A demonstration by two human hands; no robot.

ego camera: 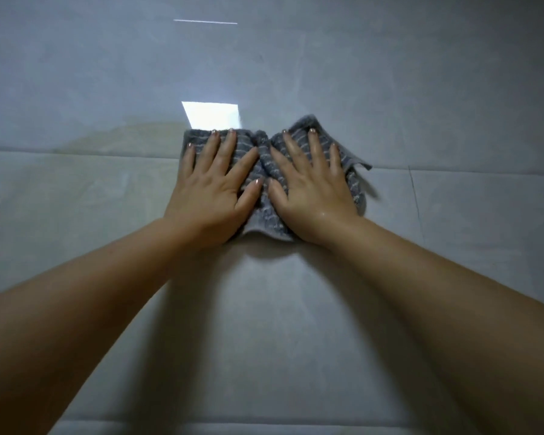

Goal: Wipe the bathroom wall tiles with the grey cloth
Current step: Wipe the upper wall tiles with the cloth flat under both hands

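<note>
Mid-wipe: left hand (214,186) and right hand (311,186), fingers spread flat, press the grey cloth (263,164) on the wall tiles (296,309) centre; progress unclear, faint smear left.

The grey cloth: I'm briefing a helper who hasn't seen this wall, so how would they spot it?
On the pale tiled wall, look under the bright reflection. The grey cloth lies bunched beneath the flat left hand and right hand, the only dark, ribbed thing there.

Grey cloth (264,171) w/ pale stripes; grey-beige tiles (296,309)
</note>
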